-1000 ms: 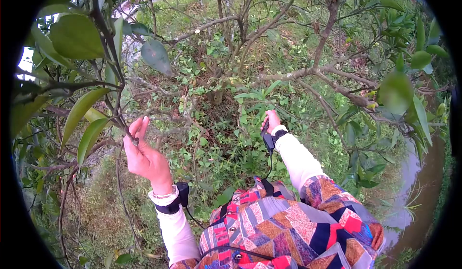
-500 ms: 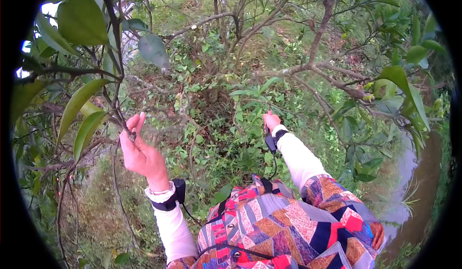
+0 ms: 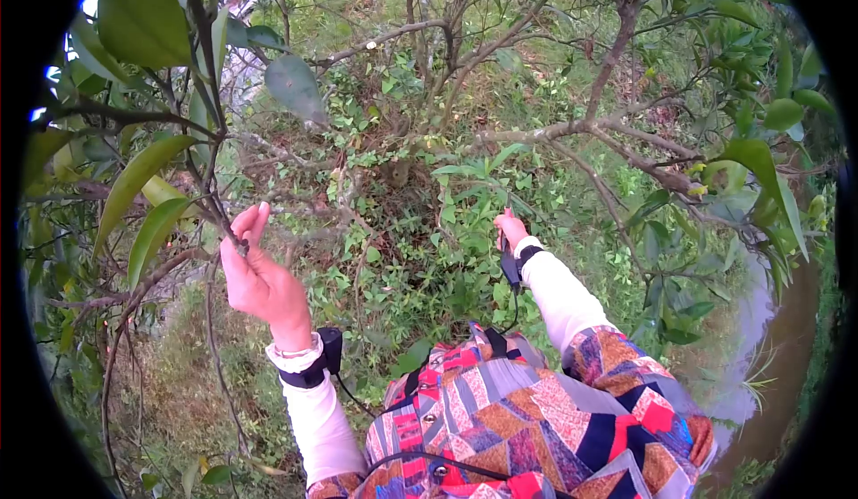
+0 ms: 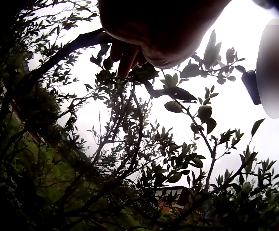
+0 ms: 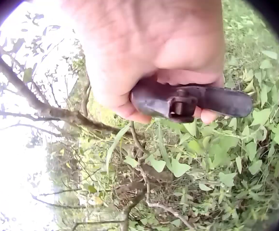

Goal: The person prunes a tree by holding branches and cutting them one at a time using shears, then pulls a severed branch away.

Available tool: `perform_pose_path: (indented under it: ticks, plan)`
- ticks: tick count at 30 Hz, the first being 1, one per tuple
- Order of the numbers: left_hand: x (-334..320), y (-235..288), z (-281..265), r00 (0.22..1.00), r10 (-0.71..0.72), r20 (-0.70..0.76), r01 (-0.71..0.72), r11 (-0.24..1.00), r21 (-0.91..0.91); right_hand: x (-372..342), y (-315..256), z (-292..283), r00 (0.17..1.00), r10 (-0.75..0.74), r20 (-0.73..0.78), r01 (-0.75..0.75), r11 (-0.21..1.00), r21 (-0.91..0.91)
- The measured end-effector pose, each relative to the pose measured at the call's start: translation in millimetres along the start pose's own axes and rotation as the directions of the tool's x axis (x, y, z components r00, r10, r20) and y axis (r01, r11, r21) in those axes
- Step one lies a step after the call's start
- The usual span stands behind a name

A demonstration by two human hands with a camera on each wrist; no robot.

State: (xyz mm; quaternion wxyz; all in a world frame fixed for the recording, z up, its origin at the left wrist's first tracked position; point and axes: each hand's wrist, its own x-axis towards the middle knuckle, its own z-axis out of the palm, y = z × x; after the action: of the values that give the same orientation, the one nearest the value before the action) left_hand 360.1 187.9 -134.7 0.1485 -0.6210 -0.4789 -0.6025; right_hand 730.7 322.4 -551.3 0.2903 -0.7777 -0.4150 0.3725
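Left hand point(image 3: 265, 283) and its twig point(image 3: 221, 218) slip a little to the left

We see both go a small way left in the head view since one second ago, while the right hand point(image 3: 510, 230) hardly moves. We see the left hand pinch the end of the twig with thumb and fingers. Long green leaves point(image 3: 156, 238) hang just beside it. In the left wrist view we find this hand too dark to show its grip well.

We see the right hand curl its fingers around a dark tool point(image 5: 209, 98), well apart from the twig. We cannot tell if the tool's tip touches anything. Near this hand we see a bare branch point(image 3: 572, 129), with leafy green plants point(image 5: 259, 163) on the ground below. We also see a patchwork shirt point(image 3: 509, 410) with bright red bits.
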Motion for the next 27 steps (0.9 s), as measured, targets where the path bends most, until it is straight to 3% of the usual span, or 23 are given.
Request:
perform_pose_path:
  ticks: [1, 2, 4, 7, 10, 12, 14, 16, 18, 22, 24, 27]
  plan:
    - [0, -2, 1, 1.0, 0.0, -0.013, 0.0, 1.0, -0.021, -10, -7, -9, 0.96, 0.084, 0.267, -0.2, 0.873, 0.445]
    - [-1, -5, 4, 1.0, -0.002, -0.025, 0.001, 0.999, -0.038, -21, -17, -20, 0.851, 0.024, 0.524, -0.455, 0.531, 0.714]
    - [-1, -5, 4, 1.0, 0.0, -0.03, -0.001, 0.999, -0.042, -50, -40, -38, 0.857, 0.02, 0.515, -0.453, 0.507, 0.733]
    - [-1, -3, 3, 0.999, 0.0, -0.039, -0.002, 0.999, -0.052, -61, -44, -54, 0.751, -0.035, 0.66, -0.55, 0.521, 0.653]
    - [-5, -7, 4, 0.999, 0.005, -0.045, -0.007, 0.999, -0.052, -74, -46, -78, 0.772, 0.044, 0.634, -0.489, 0.677, 0.549]
    - [-7, -7, 3, 0.999, 0.015, -0.045, -0.017, 0.999, -0.048, -81, -50, -100, 0.829, 0.022, 0.559, -0.375, 0.764, 0.525]
    - [-8, -6, 3, 0.999, -0.002, -0.033, 0.0, 0.998, -0.062, -66, -45, -115, 0.873, 0.073, 0.482, -0.281, 0.883, 0.375]
    - [-8, -6, 4, 1.0, 0.004, -0.015, -0.004, 0.999, -0.053, -52, -46, -118, 0.969, -0.044, 0.243, 0.038, 0.999, 0.027]
    - [-6, -5, 5, 1.0, 0.009, -0.006, -0.01, 0.999, -0.046, -46, -56, -129, 0.965, -0.015, 0.263, 0.13, 0.897, -0.423]
    - [-9, -9, 4, 1.0, 0.017, -0.014, -0.018, 0.999, -0.046, -56, -80, -129, 0.943, 0.063, 0.327, 0.142, 0.812, -0.566]
    - [-10, -11, 5, 0.999, 0.026, -0.025, -0.028, 0.998, -0.055, -56, -89, -119, 0.961, 0.097, 0.259, 0.102, 0.747, -0.657]
    - [-9, -7, -2, 1.0, 0.009, -0.012, -0.009, 1.0, 0.0, -57, -106, -116, 0.95, 0.109, 0.292, 0.126, 0.723, -0.679]
